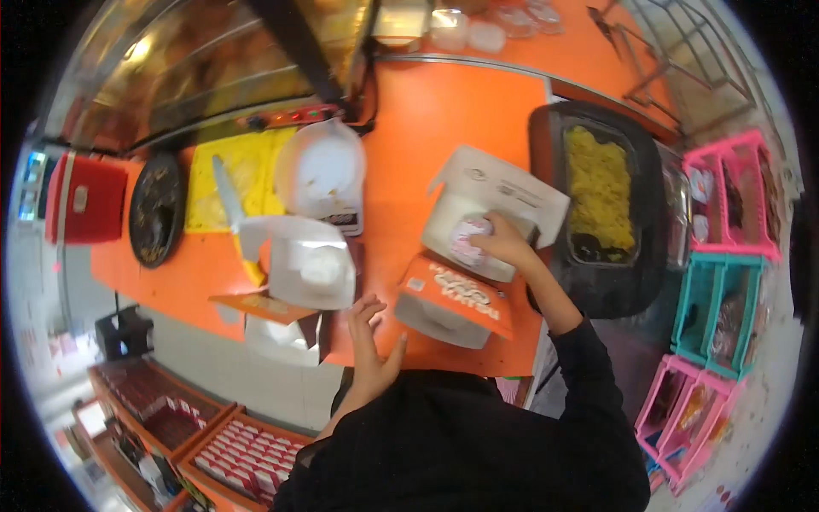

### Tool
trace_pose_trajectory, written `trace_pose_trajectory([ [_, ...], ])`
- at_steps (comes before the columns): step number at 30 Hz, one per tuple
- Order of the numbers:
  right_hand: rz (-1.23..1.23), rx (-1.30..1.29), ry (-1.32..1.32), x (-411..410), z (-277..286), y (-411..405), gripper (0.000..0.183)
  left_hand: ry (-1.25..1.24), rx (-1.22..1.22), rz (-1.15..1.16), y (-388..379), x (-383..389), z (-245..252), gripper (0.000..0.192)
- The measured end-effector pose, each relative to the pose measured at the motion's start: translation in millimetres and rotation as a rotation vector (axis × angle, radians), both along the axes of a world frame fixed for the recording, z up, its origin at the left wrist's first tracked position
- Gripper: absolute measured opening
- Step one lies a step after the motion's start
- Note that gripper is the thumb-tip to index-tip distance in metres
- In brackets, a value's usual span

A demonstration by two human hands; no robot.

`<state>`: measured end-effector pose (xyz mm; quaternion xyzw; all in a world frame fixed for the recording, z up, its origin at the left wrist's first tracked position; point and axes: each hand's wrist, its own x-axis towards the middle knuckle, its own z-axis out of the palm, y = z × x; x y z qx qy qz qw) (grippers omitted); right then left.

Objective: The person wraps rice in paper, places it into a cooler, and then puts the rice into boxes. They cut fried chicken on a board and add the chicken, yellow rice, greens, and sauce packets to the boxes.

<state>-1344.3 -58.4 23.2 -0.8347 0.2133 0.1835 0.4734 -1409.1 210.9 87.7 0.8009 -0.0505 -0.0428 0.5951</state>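
Note:
My right hand [505,242] reaches into a cardboard food box [445,224] whose lid stands open, and its fingers grip a small round item in pink-and-white printed wrapping [468,242]. Directly in front of that box is another carton [441,313] with an orange printed side, tilted and open. My left hand [373,345] hovers at the counter's front edge, fingers spread and holding nothing. To its left, an open white-lined box [310,265] stands beside one with an orange flap [281,339].
A black container of yellow rice [601,192] stands right. Leftward are a round white bowl on a scale [322,169], a knife [228,192] on a yellow cutting board [205,173], a black oval dish [157,211] and a glass display case [211,64]. Pink and teal baskets [720,256] line the right.

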Motion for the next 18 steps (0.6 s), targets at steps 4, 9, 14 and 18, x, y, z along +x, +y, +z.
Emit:
trace_pose_trajectory([
  [4,0.332,-0.449,-0.281,-29.3,-16.7,-10.9,0.066,0.033,0.100,-0.167,54.1,-18.7,3.1,0.036],
  [9,0.065,-0.472,-0.652,-40.5,142.5,100.0,0.029,-0.221,0.524,0.480,162.1,-33.3,-15.0,0.041],
  [14,0.698,0.059,-0.672,-67.7,91.7,273.8,0.032,-0.013,0.595,0.436,272.7,27.3,-76.0,0.051],
  [18,0.523,-0.398,-0.269,-31.0,12.3,398.7,0.056,0.403,0.470,-0.042,309.0,88.4,-98.5,0.045],
])
